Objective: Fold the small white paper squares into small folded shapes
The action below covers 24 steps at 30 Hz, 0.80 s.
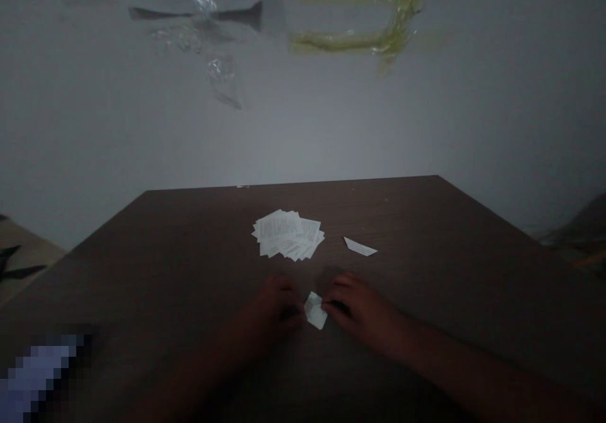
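Between my two hands is a small piece of folded paper (315,311), white, with creases across it. My left hand (279,306) pinches its left edge, thumb and fingers curved together. On the opposite side, my right hand (353,303) grips the right edge between thumb and fingertips. Beyond them lies a fanned pile of printed paper sheets (286,235). To the right of that pile rests a single folded paper strip (360,247) with lines of print on it. The light is dim, so the fingertips are hard to make out.
The brown wooden table (199,233) reaches back to a pale wall (303,126), where yellow tape (341,43) and clear tape (222,72) hang. A pixelated bluish object (40,372) is at the lower left. A small white scrap (242,186) lies at the table's back edge.
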Each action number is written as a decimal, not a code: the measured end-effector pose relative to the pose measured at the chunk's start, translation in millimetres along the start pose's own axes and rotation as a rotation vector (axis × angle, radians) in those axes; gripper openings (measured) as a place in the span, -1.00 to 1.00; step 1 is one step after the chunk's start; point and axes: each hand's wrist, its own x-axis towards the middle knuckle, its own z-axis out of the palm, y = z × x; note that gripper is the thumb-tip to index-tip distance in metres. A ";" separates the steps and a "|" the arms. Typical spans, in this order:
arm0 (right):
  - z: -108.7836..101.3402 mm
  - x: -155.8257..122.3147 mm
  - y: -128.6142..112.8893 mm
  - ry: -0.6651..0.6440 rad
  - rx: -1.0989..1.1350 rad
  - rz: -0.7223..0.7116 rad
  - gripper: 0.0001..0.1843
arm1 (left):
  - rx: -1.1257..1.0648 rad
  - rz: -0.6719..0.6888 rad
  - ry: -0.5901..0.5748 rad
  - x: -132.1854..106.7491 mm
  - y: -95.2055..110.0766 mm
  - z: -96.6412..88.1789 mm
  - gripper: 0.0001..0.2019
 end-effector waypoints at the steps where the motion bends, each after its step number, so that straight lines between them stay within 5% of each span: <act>1: 0.9 -0.9 0.5 0.003 -0.002 -0.001 -0.87 | 0.009 0.008 0.005 0.2 -1.2 2.2 -0.87; 15: 0.0 -5.8 2.0 0.217 0.108 -0.107 -0.74 | -0.221 -0.105 0.150 5.6 3.6 -2.7 -0.84; 24: 1.8 -0.4 -2.3 0.232 0.486 0.163 -0.78 | -0.217 -0.010 0.295 -0.4 13.8 -5.6 -0.87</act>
